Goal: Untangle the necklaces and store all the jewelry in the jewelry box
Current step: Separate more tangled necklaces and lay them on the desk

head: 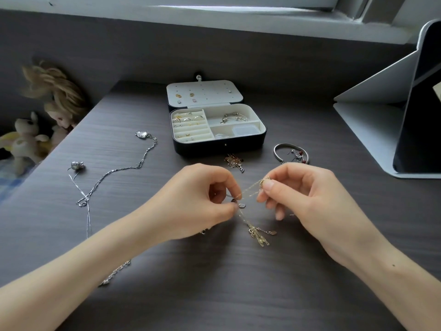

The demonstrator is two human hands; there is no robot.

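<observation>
Both my hands are in front of the black jewelry box with the cream inside. The box stands open on the dark wooden table. My left hand and my right hand are close together but not touching. Each one pinches the thin gold chains between thumb and first finger. The chains run tight from one hand to the other. A knotted bunch of them hangs down below my hands.

Inside the box, gold and silver rings sit in the soft rows on its left side. Silver bracelets lie in its back right part. A small clear plastic case lies in its front right part. Little earrings are stuck in the open lid at the back of the box.

Just in front of the box lies a small rose-gold tangle of chain. To the front right of the box lies a silver bangle with red bead earrings inside its ring. To the left of the box a long silver chain necklace snakes over the table. It is knotted with a thinner silver one. Another silver chain peeks out from under my left arm. Far left of the box are a doll with fair hair and a soft toy.
</observation>
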